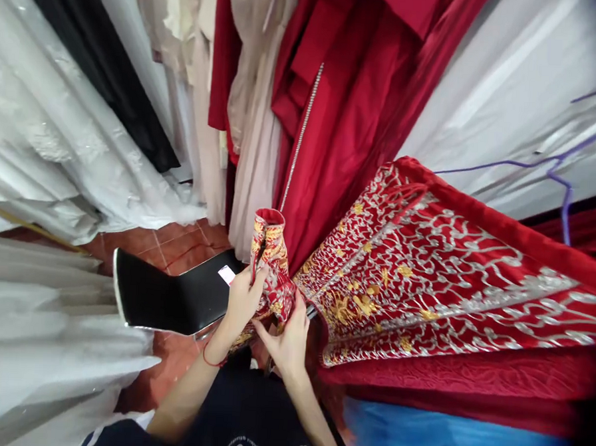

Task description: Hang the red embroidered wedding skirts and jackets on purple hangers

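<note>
A red garment [275, 250] with gold and silver embroidery, its stand-up collar at the top, is bunched in front of my body. My left hand [245, 299] is closed on its left edge, just under the collar opening. On the other side, my right hand [288, 342] grips the folded cloth between thumb and fingers, a little lower down. The garment's lower part is mostly hidden behind my hands and wrists. Close by on the right, a red skirt-like piece [400, 268] with silver and gold embroidery spreads out.
A black chair [174, 293] with a white label [226, 274] stands on the tiled floor [177, 243]. Red dresses [354, 99] and beige ones [256, 154] hang ahead, white gowns [58, 130] on the left. Purple hangers [561, 157] and a blue cloth [447, 434] are on the right.
</note>
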{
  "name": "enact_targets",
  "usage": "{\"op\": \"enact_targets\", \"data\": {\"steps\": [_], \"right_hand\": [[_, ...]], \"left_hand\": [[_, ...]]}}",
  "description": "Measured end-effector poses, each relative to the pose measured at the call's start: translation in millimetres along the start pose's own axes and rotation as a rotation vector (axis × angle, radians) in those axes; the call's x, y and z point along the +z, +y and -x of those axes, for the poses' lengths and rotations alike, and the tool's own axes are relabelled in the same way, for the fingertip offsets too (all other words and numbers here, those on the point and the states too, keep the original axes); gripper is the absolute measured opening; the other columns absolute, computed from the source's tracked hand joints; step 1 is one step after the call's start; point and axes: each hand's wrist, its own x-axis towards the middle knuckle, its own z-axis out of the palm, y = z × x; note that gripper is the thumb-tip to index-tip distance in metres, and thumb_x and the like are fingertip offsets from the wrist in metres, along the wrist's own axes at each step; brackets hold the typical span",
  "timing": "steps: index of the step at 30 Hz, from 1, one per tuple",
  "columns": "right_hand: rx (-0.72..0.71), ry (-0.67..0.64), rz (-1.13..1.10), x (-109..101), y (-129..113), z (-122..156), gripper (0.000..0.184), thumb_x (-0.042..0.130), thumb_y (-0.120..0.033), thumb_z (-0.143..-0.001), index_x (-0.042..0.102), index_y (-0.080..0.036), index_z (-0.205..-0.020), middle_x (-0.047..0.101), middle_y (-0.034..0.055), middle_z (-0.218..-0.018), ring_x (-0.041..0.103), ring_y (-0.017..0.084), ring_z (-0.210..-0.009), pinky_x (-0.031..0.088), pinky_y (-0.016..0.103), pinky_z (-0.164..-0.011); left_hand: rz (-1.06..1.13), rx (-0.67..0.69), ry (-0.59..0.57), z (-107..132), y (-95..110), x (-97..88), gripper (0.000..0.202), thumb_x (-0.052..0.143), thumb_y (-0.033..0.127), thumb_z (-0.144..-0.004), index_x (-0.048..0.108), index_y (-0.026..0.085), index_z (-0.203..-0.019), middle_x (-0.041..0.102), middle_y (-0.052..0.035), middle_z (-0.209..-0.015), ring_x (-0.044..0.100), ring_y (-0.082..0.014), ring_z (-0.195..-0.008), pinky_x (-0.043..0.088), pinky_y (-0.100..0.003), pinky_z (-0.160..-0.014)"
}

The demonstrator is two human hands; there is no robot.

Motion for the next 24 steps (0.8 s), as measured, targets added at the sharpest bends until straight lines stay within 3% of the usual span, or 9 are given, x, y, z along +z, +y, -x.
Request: {"op": "enact_targets", "data": {"steps": [3,7,12,16,20,24], "right_hand": [[-0.044,0.033,0.139,36.3,10.3,17.1,0.107,0.065,-0.064,-0.082,0.007,-0.015,-0.158,0.024,0.0293,-0.160,0.031,0.046,-0.144,0.030,0.067,-0.111],[-0.098,0.023,0.160,59.5,9.7,17.2,0.116,0.063,-0.070,-0.080,0.003,-0.009,-0.158,0.018,0.0337,-0.160,0.023,0.048,-0.147,0.026,0.068,-0.111],[-0.201,-0.099,-0.020,101.8,-35.2,25.4,0.129,0.068,-0.072,-0.072,0.001,-0.004,-0.157,0.022,0.0322,-0.158,0.025,0.044,-0.147,0.029,0.064,-0.113],[-0.220,-0.104,-0.072,158.0,-70.9,23.5,0.108,0.065,-0.051,-0.080,0.006,-0.003,-0.156,0.029,0.0313,-0.156,0.029,0.042,-0.146,0.031,0.062,-0.113],[-0.261,-0.159,-0.107,196.8,-90.8,-11.8,0.083,0.053,-0.017,-0.080,0.021,-0.011,-0.157,0.047,0.0199,-0.150,0.049,0.032,-0.136,0.044,0.048,-0.109],[-0.390,-0.331,0.013,230.8,-121.3,-36.2,0.078,0.044,-0.004,-0.079,0.037,-0.022,-0.155,0.061,0.0108,-0.139,0.061,0.025,-0.122,0.049,0.040,-0.104]], "left_hand": [[0.183,-0.061,0.174,15.0,-4.1,-23.1,0.041,0.054,0.055,-0.093,0.062,0.017,-0.080,0.069,-0.0022,-0.077,0.060,-0.0166,-0.071,0.047,-0.026,-0.069],[0.339,-0.086,0.395,36.0,-12.0,-57.2,0.039,0.058,0.054,-0.091,0.062,0.017,-0.078,0.067,-0.0008,-0.073,0.059,-0.0154,-0.068,0.048,-0.026,-0.069],[0.503,-0.088,0.652,39.7,-21.1,-97.5,0.040,0.064,0.054,-0.086,0.066,0.015,-0.079,0.068,-0.0005,-0.072,0.059,-0.0146,-0.068,0.048,-0.025,-0.069],[0.594,-0.010,0.750,23.3,-32.9,-135.8,0.039,0.069,0.054,-0.082,0.067,0.015,-0.076,0.069,-0.0002,-0.071,0.059,-0.0135,-0.065,0.048,-0.024,-0.068],[0.646,0.053,0.816,-1.2,-64.7,-203.2,0.037,0.074,0.050,-0.076,0.071,0.014,-0.084,0.074,-0.0027,-0.084,0.066,-0.0170,-0.080,0.051,-0.027,-0.082],[0.667,0.056,0.895,-16.7,-116.5,-293.3,0.039,0.074,0.050,-0.071,0.071,0.014,-0.085,0.074,-0.0024,-0.086,0.067,-0.0184,-0.090,0.050,-0.029,-0.093]]}}
